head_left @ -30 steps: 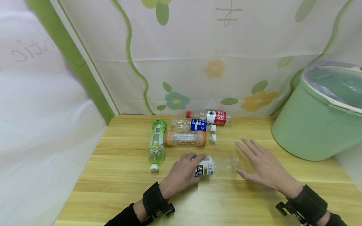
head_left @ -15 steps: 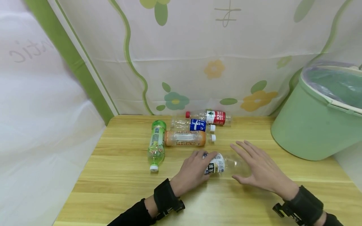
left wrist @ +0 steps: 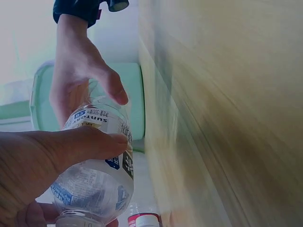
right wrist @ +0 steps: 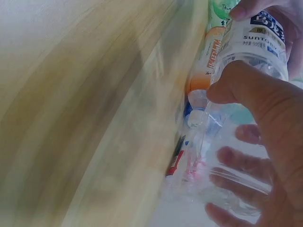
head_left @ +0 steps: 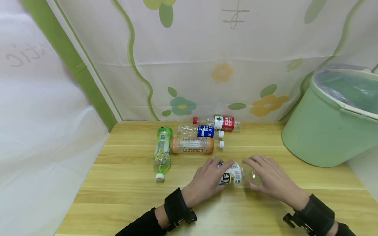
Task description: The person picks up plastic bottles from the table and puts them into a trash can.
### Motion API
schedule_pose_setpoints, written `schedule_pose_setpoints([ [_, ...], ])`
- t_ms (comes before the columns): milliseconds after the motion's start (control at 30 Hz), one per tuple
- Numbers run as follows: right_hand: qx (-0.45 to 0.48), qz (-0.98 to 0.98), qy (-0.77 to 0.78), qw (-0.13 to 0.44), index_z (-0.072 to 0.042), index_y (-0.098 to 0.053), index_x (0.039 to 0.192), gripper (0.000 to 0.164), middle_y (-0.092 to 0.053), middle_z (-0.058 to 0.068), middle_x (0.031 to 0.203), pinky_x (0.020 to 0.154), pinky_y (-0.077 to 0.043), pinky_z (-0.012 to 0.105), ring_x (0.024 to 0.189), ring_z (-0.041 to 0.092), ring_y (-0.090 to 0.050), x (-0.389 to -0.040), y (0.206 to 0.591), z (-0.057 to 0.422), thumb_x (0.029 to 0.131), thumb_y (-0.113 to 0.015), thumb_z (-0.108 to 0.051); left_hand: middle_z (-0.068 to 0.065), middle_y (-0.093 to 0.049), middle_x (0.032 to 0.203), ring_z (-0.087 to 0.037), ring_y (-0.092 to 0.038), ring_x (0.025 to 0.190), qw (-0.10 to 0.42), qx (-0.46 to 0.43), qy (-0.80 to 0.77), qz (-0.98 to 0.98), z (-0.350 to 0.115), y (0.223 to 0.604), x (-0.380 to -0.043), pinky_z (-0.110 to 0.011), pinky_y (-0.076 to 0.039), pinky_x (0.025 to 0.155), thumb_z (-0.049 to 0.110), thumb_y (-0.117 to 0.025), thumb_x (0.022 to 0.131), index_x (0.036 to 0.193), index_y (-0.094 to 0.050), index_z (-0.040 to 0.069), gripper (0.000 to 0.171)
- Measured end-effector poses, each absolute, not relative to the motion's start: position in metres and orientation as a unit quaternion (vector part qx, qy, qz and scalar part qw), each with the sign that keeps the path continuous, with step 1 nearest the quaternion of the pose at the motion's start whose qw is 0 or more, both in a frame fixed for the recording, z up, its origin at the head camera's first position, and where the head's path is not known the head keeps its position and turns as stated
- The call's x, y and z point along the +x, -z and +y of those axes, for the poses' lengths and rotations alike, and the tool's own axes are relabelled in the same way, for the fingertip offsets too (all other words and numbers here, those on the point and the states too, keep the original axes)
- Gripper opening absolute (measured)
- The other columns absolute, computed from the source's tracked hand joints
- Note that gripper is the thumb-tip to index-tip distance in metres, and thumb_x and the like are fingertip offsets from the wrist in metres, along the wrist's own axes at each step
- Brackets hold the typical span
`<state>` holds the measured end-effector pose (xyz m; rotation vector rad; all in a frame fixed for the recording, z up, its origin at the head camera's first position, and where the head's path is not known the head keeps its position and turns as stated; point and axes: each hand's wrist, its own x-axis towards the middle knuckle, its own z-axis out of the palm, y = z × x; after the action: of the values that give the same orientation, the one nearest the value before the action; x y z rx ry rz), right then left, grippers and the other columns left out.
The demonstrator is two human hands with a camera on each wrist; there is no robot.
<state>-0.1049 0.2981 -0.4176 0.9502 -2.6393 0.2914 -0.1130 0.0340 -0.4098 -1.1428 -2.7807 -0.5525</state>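
A clear plastic bottle (head_left: 233, 173) with a white label lies sideways between both hands. My left hand (head_left: 203, 182) grips its cap end, the thumb across the label in the left wrist view. Around the bare base end curls my right hand (head_left: 274, 180); in the right wrist view its thumb (right wrist: 232, 82) lies over one side and the fingers (right wrist: 244, 163) show through the clear plastic. Behind them lie an orange-banded bottle (head_left: 193, 145), a blue-labelled bottle (head_left: 203, 131) and a red-capped bottle (head_left: 224, 123). To the left lies a green bottle (head_left: 162, 154) with a white cap.
A light green bin (head_left: 327, 127) lined with a clear bag stands at the right on the wooden table (head_left: 124, 196). A flower-printed cloth (head_left: 189, 59) hangs along the back edge, and white cloth (head_left: 38, 147) covers the left side.
My left hand has moved the white-labelled bottle to the right. My right hand, spread beside its base before, has come in and curled round that end. The other bottles have stayed put.
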Motion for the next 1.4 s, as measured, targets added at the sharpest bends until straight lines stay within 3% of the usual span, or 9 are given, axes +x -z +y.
schedule_pose_setpoints([
  [300,0.338,-0.921,-0.106,0.162,-0.002,-0.062,0.128,0.070,-0.062,0.008,0.113,0.076,-0.054,0.048,0.098,0.026,-0.058,-0.106,0.420,0.300,0.067,-0.088,-0.026,-0.008,-0.056,0.132,-0.024,-0.057,0.110,0.044,-0.384,0.174,-0.906,0.032,0.411,-0.114,-0.026,-0.056,0.071,0.030,-0.088,0.082,0.152,-0.045,0.022,0.082],
  [467,0.338,-0.921,-0.111,0.161,-0.001,-0.062,0.127,0.069,-0.062,0.009,0.112,0.076,-0.054,0.049,0.097,0.026,-0.059,-0.107,0.422,0.302,0.067,-0.088,-0.023,-0.008,-0.052,0.140,-0.026,-0.054,0.121,0.061,-0.410,0.162,-0.896,0.026,0.412,-0.115,-0.035,-0.055,0.088,0.037,-0.085,0.085,0.154,-0.042,0.020,0.084],
  [533,0.337,-0.921,-0.111,0.160,0.000,-0.062,0.127,0.069,-0.062,0.010,0.112,0.076,-0.054,0.049,0.097,0.027,-0.059,-0.107,0.422,0.303,0.067,-0.088,-0.023,-0.010,-0.048,0.146,-0.028,-0.049,0.129,0.067,-0.424,0.153,-0.890,0.023,0.413,-0.115,-0.041,-0.050,0.099,0.042,-0.084,0.085,0.156,-0.038,0.019,0.087],
  [633,0.334,-0.923,-0.111,0.156,-0.001,-0.062,0.129,0.070,-0.062,0.009,0.113,0.076,-0.053,0.049,0.097,0.026,-0.059,-0.108,0.423,0.305,0.068,-0.088,-0.023,-0.014,-0.041,0.154,-0.030,-0.037,0.142,0.071,-0.450,0.132,-0.881,0.017,0.412,-0.116,-0.048,-0.032,0.115,0.049,-0.080,0.086,0.159,-0.032,0.016,0.094],
  [733,0.331,-0.924,-0.113,0.152,-0.001,-0.061,0.130,0.070,-0.062,0.009,0.114,0.075,-0.053,0.050,0.098,0.027,-0.060,-0.107,0.423,0.306,0.069,-0.088,-0.022,-0.016,-0.034,0.159,-0.029,-0.025,0.149,0.070,-0.466,0.115,-0.874,0.012,0.408,-0.117,-0.048,-0.014,0.120,0.055,-0.075,0.088,0.162,-0.027,0.014,0.097],
  [833,0.330,-0.925,-0.115,0.151,-0.001,-0.061,0.130,0.070,-0.062,0.009,0.115,0.076,-0.053,0.050,0.098,0.027,-0.059,-0.107,0.423,0.307,0.070,-0.088,-0.022,-0.014,-0.031,0.161,-0.026,-0.018,0.151,0.067,-0.471,0.115,-0.872,0.004,0.403,-0.117,-0.046,-0.006,0.121,0.060,-0.068,0.091,0.162,-0.027,0.014,0.093],
  [1200,0.322,-0.928,-0.111,0.151,-0.001,-0.061,0.130,0.068,-0.061,0.009,0.115,0.077,-0.053,0.049,0.099,0.026,-0.059,-0.105,0.423,0.312,0.072,-0.088,-0.022,-0.009,-0.015,0.168,-0.031,-0.011,0.152,0.020,-0.421,0.160,-0.893,-0.045,0.377,-0.113,-0.053,-0.014,0.119,0.059,-0.049,0.102,0.162,-0.028,0.018,0.076],
  [1400,0.319,-0.929,-0.114,0.153,-0.001,-0.062,0.130,0.068,-0.061,0.009,0.114,0.077,-0.053,0.050,0.099,0.025,-0.059,-0.104,0.423,0.317,0.071,-0.089,-0.022,-0.011,-0.016,0.167,-0.033,-0.014,0.151,0.039,-0.343,0.183,-0.920,-0.094,0.365,-0.109,-0.059,-0.019,0.116,0.060,-0.046,0.102,0.162,-0.027,0.016,0.077],
])
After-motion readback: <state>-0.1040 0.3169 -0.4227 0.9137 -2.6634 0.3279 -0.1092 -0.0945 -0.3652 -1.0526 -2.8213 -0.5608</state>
